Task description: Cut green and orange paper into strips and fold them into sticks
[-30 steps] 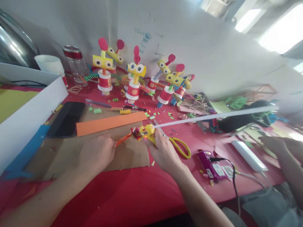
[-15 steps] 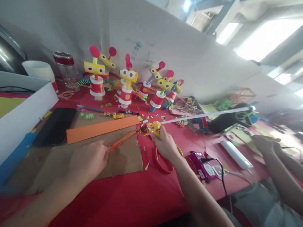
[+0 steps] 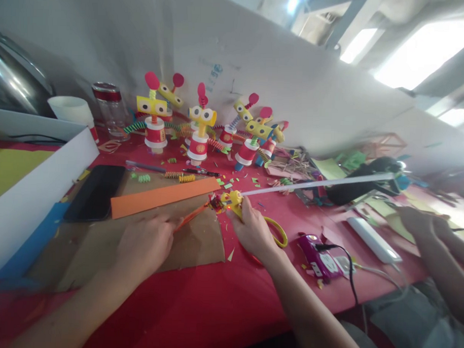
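My right hand point(image 3: 253, 230) is closed around a yellow hot glue gun point(image 3: 232, 198), a long white glue stick point(image 3: 315, 185) jutting out behind it to the right. The gun's dirty nozzle end points left, at the far tip of a narrow orange paper strip point(image 3: 192, 217); whether they touch I cannot tell. My left hand point(image 3: 149, 242) pinches the near end of that strip above a brown cardboard sheet point(image 3: 199, 244). A wider orange paper strip point(image 3: 162, 196) lies flat just beyond my left hand. Beneath my right wrist, scissors with a yellow loop point(image 3: 278, 232) are partly hidden.
Several paper-cup figures point(image 3: 198, 145) stand along the wall. A phone point(image 3: 96, 192) and a white box point(image 3: 45, 188) lie left. To the right are a purple device point(image 3: 320, 258) with cables, a white power bank point(image 3: 373, 240) and another person's hands point(image 3: 420, 226). Paper scraps litter the red table.
The glue gun has moved left along the narrow orange strip, so less of the strip shows between it and my left hand. The whole view has shifted slightly.
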Demonstrator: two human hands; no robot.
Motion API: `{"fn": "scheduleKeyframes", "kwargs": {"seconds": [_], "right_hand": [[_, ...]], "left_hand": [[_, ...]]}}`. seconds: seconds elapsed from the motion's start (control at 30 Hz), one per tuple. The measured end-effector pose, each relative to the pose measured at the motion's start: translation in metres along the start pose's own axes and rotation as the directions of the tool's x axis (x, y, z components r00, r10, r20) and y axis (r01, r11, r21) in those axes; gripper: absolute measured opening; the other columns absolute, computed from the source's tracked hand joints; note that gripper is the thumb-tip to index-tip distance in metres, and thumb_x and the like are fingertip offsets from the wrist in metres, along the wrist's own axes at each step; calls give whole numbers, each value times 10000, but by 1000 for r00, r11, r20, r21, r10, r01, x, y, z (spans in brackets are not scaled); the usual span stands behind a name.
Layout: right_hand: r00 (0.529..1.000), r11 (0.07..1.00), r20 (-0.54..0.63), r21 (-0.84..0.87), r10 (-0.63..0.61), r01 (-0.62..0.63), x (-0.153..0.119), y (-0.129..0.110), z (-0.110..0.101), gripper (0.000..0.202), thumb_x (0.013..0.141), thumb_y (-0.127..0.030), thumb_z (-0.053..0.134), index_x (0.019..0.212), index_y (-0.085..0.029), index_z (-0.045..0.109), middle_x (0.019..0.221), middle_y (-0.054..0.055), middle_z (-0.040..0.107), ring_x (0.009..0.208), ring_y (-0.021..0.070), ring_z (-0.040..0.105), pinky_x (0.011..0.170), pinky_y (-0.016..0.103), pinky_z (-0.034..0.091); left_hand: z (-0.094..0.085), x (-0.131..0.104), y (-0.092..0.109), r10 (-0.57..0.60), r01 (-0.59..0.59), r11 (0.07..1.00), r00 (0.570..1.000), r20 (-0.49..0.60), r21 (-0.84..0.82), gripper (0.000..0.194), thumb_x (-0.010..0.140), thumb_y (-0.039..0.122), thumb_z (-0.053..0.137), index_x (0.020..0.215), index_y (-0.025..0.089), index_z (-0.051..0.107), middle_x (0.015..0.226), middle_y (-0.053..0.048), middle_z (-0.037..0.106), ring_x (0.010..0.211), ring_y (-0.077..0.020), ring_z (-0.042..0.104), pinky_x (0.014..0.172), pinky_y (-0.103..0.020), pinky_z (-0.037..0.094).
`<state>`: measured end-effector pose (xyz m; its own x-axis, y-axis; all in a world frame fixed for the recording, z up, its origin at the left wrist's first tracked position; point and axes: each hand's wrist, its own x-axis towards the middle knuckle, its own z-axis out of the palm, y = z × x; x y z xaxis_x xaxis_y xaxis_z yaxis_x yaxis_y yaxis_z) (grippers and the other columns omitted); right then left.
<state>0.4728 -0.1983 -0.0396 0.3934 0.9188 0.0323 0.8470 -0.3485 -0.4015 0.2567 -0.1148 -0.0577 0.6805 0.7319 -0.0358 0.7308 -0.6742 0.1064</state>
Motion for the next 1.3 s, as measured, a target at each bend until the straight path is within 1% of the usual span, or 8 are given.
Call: {"fn": "scheduleKeyframes", "kwargs": {"seconds": [0.2,0.47,0.67,0.83,0.9,1.0,1.1,1.3], "right_hand": [[1000,1000,10,3,1,-1,4,7,-6,353,915,-357,467,1203,-153,466,888,123,707,767,276,649,608,299,355],[920,929,-157,144,360,-340,45,104,-32,325,892,-434,463,984,-159,609,631,36,652,597,187,612,572,274,430],[861,880,-193,27,471,-475,53,142,-44,309,866,-391,519,738,-148,659,700,151,664,832,307,656,734,390,459],[880,932,-325,15,347,-362,35,91,-29,312,835,-326,579,1088,-151,634,1225,217,594,1151,331,548,948,476,405],[969,919,-158,378,188,-116,25,48,-12,329,787,-287,637,1090,-160,627,1102,150,667,983,253,629,887,409,472],[968,486,196,869,-159,-95,14,-15,16,396,749,-342,702,1112,-195,648,1091,86,701,986,200,651,876,350,498],[958,212,223,960,-181,-184,12,-49,35,273,691,-384,772,867,-179,735,808,31,720,762,145,653,768,282,500],[982,134,181,976,-55,-173,13,-44,50,202,634,-356,826,676,-177,742,643,4,695,608,109,593,654,251,461]], "left_hand": [[7,2,0,37,-36,999,998,-49,9,417,872,187,429,1177,290,695,1049,-74,675,913,-262,643,706,-364,461],[8,5,-1,148,-142,988,982,-114,60,361,922,171,389,847,180,742,875,-81,677,847,-235,636,757,-375,457],[7,7,0,92,-85,995,987,-133,59,354,900,136,378,731,162,688,808,-88,678,792,-244,645,682,-359,440],[-10,9,-9,-249,218,893,968,-28,-393,232,834,250,486,871,206,711,905,-41,735,765,-198,662,631,-295,434],[-18,7,-15,-252,247,752,964,80,-611,240,832,316,508,916,212,707,871,-19,743,770,-191,665,668,-290,453],[-27,4,-22,-176,260,479,964,199,-839,254,823,381,542,917,203,696,891,-13,747,836,-194,670,744,-293,474],[-29,2,-23,-82,283,311,959,271,-907,279,807,427,583,930,200,688,924,-23,746,874,-203,667,775,-300,482],[-29,3,-14,-166,249,540,968,188,-804,306,804,507,596,895,239,711,850,9,736,855,-214,652,777,-297,453]]}}
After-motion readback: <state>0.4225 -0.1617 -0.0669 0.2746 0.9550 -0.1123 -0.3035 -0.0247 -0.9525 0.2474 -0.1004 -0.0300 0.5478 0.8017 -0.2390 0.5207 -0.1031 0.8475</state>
